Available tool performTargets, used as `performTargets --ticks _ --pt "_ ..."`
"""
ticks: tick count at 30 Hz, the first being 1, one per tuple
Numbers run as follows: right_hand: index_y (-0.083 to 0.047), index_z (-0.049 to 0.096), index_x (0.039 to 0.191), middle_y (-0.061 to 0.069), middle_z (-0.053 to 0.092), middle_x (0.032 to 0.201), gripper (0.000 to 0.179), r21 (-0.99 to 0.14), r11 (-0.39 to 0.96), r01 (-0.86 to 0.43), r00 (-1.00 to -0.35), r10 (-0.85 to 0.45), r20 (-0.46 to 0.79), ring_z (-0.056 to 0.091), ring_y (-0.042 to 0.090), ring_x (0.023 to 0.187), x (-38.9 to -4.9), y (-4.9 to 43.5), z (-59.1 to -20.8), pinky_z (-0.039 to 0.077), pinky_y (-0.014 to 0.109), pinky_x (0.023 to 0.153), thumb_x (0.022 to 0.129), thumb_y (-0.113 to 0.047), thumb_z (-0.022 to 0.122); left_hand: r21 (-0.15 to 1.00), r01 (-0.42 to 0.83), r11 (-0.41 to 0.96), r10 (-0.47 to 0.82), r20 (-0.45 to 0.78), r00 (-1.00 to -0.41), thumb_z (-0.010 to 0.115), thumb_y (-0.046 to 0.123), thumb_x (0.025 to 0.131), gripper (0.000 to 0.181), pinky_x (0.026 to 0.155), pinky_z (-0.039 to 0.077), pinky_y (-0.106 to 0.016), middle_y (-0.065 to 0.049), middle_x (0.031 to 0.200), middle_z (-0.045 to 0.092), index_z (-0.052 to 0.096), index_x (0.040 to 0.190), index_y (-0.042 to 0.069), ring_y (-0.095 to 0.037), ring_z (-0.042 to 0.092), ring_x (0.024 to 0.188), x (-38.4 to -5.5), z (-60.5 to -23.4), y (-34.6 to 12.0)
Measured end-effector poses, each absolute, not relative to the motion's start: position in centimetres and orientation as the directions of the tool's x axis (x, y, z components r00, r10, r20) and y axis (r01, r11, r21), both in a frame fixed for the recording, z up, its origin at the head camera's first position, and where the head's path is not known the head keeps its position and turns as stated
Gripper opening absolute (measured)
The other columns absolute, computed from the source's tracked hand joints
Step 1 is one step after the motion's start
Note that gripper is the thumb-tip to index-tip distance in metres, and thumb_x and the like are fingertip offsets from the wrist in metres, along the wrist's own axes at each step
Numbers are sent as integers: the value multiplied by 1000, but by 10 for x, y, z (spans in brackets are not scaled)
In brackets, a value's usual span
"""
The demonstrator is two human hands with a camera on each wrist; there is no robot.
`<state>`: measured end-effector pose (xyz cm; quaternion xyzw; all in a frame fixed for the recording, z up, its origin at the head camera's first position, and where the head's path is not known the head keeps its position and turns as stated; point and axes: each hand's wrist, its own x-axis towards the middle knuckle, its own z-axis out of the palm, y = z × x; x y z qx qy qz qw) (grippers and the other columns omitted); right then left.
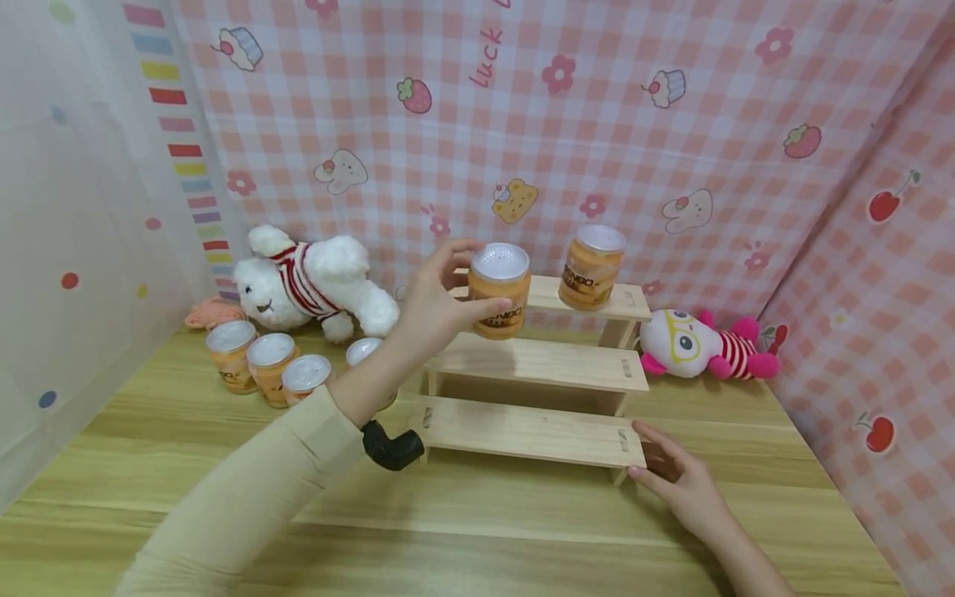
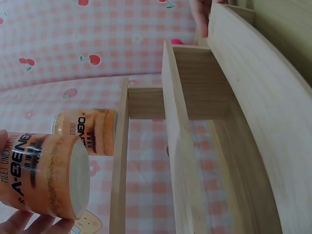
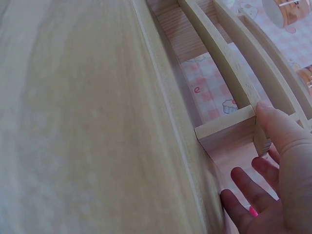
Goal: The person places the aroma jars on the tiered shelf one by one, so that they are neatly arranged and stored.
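Note:
In the head view, my left hand (image 1: 442, 300) grips an orange can (image 1: 498, 286) with a pale, clear-looking lid and dark lettering. The can is upright, in front of the top step of a three-tier wooden shelf (image 1: 533, 429). Its label and pale base show in the left wrist view, where the held can (image 2: 41, 175) has fingertips beneath it. A second orange can (image 1: 592, 269) stands on the right part of the top step. My right hand (image 1: 682, 485) holds the right end of the lowest step, thumb (image 3: 273, 124) against its corner in the right wrist view.
Several matching cans (image 1: 272, 365) stand at the left, one partly hidden by my left forearm. Behind them lies a white plush toy (image 1: 321, 278) in a striped sweater. A pink-and-white plush toy (image 1: 690, 344) lies right of the shelf. A black curved object (image 1: 391, 446) shows beside the left wrist.

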<state>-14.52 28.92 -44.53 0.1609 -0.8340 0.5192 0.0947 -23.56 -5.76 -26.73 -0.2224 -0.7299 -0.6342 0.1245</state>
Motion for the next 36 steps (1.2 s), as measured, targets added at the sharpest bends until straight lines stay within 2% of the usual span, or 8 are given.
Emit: performTargets --ticks 7,14,21,29,36 --pt "2 48 137 23 55 126 56 -834 418 -360 -933 -170 318 59 4 100 -145 289 -445 49 18 82 86 0 70 888 421 187 108 407 -907 87 23 72 72 81 52 -39 -2 122 58 50 134 19 -18 58 104 -255 -260 -48" --pt "2 48 137 23 55 127 56 -834 420 -359 -933 -171 316 58 4 101 -146 289 -444 48 17 82 86 0 70 891 422 168 73 416 -907 86 22 72 70 85 50 -36 -1 120 59 51 133 21 -18 59 103 -273 -260 -42" --pt "3 49 136 23 54 127 56 -831 403 -382 -924 -181 337 59 5 101 -146 288 -445 48 17 82 85 1 70 899 407 162 56 404 -913 83 22 76 73 88 48 -36 -4 123 57 47 139 16 -20 57 106 -285 -264 -40" --pt "4 49 136 10 54 130 55 -828 381 -410 -912 -192 363 58 4 102 -146 289 -446 48 17 83 85 3 69 891 428 155 53 425 -904 82 20 77 72 89 48 -36 -6 123 59 48 140 14 -20 58 105 -294 -270 -39" --pt "4 49 136 10 53 134 55 -831 379 -407 -913 -190 361 58 4 104 -145 288 -445 48 17 84 85 3 69 889 430 156 80 422 -903 81 21 79 73 90 48 -39 -7 125 58 45 142 13 -22 58 107 -297 -274 -39"
